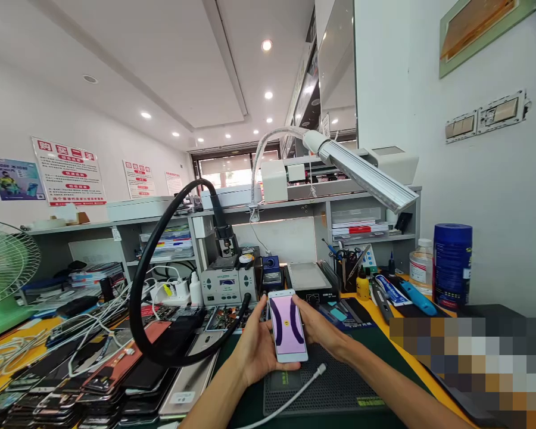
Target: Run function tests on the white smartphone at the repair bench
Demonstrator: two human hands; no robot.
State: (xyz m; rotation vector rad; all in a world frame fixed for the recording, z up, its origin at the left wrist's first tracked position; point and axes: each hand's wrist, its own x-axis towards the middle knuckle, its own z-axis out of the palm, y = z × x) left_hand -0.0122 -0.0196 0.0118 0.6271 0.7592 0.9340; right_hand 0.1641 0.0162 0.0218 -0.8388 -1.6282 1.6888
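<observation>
A white smartphone is held upright above the work mat, its lit screen showing a pink picture with dark curved bands. My left hand cradles it from the left and below, fingers behind it and thumb along its side. At the right edge, my right hand grips the phone, with most of its fingers hidden behind. Below the phone lies a black perforated mat on a dark green sheet. A white cable crosses that mat, its plug end near my right forearm.
Stacked phones and tangled cables fill the left side. A black hose loops from a grey hot-air station. Behind stand a flat silver device and a tool holder. A blue canister stands right; a lamp hangs overhead.
</observation>
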